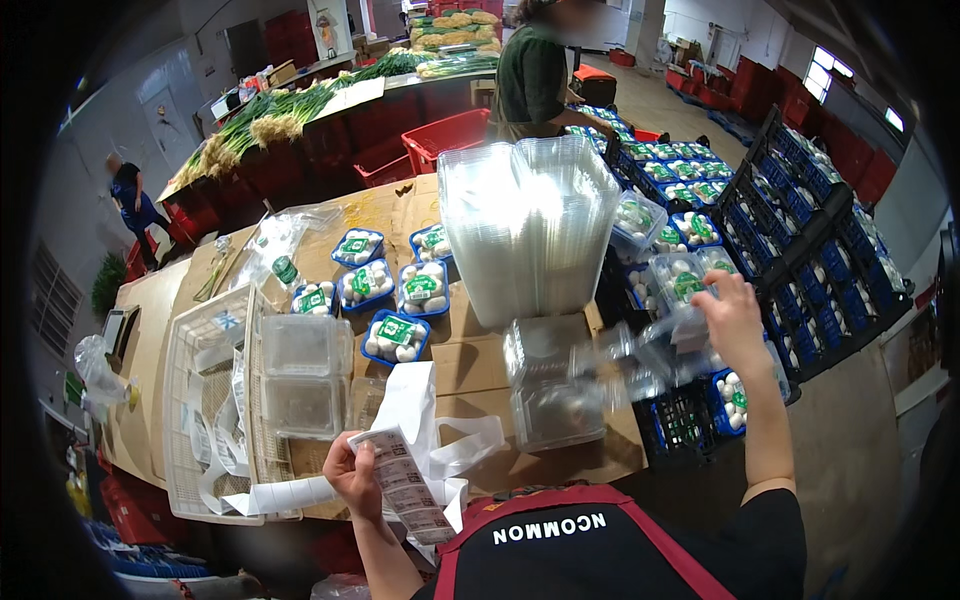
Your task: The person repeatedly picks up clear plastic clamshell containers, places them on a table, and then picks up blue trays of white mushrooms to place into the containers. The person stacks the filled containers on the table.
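Observation:
My left hand (pixel 355 470) grips a strip of printed labels (pixel 400 480), its white backing paper (pixel 410 400) looping onto the cardboard-covered table (pixel 470 465). My right hand (pixel 732 310), fingers curled, is on blurred clear plastic packaging (pixel 650 355); its exact grip is unclear. Just beyond are clear containers of mushrooms (pixel 685 280). Two clear containers (pixel 555 410) lie left of that hand, below tall stacks of empty ones (pixel 500 240). Several blue mushroom punnets (pixel 395 338) with green labels sit left of the stacks. A plastic crate (pixel 185 450) holds loose white strips beside more clear containers (pixel 305 400).
Black crates of punnets (pixel 800 260) fill the right. A co-worker in dark green (pixel 525 85) stands behind the stacks, another person (pixel 130 195) at far left. A bench of green onions (pixel 270 110) and red tubs (pixel 445 135) are at the back.

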A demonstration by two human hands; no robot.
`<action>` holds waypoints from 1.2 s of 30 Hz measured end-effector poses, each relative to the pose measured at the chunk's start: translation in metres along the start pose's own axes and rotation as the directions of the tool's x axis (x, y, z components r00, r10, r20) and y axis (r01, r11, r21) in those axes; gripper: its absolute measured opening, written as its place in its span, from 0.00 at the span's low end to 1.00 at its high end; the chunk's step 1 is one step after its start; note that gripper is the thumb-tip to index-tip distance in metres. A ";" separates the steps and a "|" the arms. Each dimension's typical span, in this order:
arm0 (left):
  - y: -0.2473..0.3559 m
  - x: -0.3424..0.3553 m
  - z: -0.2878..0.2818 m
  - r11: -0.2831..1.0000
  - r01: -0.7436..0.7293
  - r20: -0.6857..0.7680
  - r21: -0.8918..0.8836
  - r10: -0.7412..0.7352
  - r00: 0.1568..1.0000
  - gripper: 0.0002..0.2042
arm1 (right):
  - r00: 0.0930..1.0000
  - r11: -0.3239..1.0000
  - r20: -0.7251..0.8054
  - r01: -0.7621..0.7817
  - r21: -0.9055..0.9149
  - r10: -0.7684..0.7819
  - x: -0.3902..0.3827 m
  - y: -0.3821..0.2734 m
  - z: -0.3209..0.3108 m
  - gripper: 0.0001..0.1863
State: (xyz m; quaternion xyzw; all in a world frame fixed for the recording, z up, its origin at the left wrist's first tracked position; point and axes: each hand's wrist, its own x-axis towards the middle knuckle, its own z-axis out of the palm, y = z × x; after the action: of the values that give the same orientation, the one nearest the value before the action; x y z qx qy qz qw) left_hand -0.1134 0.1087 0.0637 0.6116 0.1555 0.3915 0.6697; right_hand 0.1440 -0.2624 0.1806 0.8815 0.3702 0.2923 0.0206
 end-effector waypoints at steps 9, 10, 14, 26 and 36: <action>-0.001 0.004 0.005 1.000 0.007 0.001 -0.021 -0.007 1.000 0.02 | 0.826 0.821 -0.172 -0.464 0.332 0.536 0.040 0.060 -0.048 0.10; -0.001 0.003 0.004 1.000 0.013 -0.001 -0.027 -0.013 1.000 0.03 | 0.760 0.739 -0.159 -0.524 0.424 0.630 0.054 0.064 -0.055 0.12; 0.000 0.004 0.005 1.000 0.005 -0.009 0.003 -0.005 1.000 0.03 | 0.751 0.957 -0.594 -0.222 0.185 0.289 0.104 0.122 -0.059 0.17; -0.012 -0.002 -0.013 0.999 -0.003 -0.117 0.036 0.007 0.993 0.04 | 0.712 0.722 -0.465 0.663 0.197 -0.527 0.296 0.007 -0.011 0.10; -0.021 0.000 -0.025 1.000 -0.008 -0.161 0.028 0.012 0.987 0.04 | 0.765 0.722 0.129 0.518 0.460 -0.631 0.300 -0.127 0.044 0.09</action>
State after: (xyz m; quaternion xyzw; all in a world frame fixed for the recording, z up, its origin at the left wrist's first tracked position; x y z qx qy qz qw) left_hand -0.1233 0.1269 0.0386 0.5876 0.2113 0.4408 0.6448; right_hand 0.2528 0.0370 0.2626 0.7376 0.6720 0.0637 -0.0170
